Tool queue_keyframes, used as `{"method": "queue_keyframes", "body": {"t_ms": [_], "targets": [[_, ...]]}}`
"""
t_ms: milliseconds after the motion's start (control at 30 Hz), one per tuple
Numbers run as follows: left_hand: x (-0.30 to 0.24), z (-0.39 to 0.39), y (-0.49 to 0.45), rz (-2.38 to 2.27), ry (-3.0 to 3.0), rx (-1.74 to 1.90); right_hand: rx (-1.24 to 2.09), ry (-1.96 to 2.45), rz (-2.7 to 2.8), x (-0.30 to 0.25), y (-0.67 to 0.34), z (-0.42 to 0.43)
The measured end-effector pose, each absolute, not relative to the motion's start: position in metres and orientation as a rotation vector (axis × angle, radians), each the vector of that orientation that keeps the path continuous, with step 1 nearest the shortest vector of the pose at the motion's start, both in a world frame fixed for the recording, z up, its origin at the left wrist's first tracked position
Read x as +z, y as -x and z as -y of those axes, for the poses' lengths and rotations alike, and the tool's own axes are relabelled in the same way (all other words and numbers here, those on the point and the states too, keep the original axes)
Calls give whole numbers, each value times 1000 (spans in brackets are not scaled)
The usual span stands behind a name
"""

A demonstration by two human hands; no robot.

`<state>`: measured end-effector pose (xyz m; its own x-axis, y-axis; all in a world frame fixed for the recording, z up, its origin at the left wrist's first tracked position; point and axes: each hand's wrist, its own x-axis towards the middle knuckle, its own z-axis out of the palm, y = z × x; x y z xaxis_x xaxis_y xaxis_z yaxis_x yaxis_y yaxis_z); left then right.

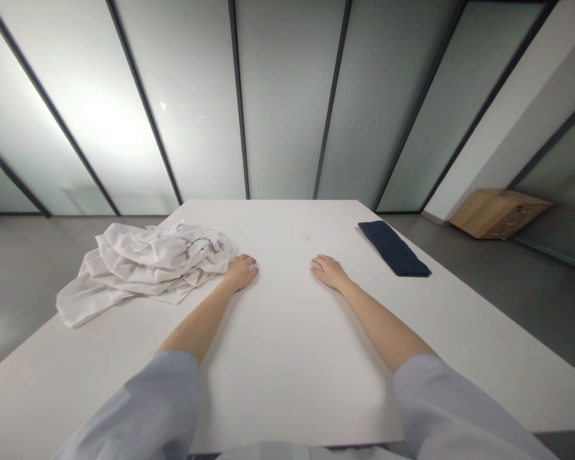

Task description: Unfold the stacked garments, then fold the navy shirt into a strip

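Note:
Both my hands rest palm down on a white table (287,332). My left hand (242,271) lies flat with its fingers stretched out, right beside the edge of a crumpled pile of white cloth (146,262), and holds nothing. My right hand (329,271) lies flat too, fingers out, empty, on bare tabletop. A folded dark blue cloth (393,248) lies to the right of my right hand, a short way from it.
The white pile hangs partly over the table's left edge. Frosted glass panels with dark frames stand behind the table. A low wooden cabinet (498,212) sits on the grey floor at the far right.

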<state>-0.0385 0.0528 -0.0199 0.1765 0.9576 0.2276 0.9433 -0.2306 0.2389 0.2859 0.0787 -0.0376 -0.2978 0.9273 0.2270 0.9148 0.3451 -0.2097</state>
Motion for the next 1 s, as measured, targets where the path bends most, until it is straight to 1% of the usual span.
{"method": "queue_keyframes", "body": {"t_ms": [800, 900, 1000], "targets": [[-16, -49, 37, -1902, -2395, 496, 39, 1657, 2319, -37, -285, -78], [-8, -46, 36, -1913, -2443, 568, 48, 1652, 2319, -36, -285, -78], [7, -44, 39, -2022, -2459, 737, 59, 1654, 2314, -36, -285, -77]]}}
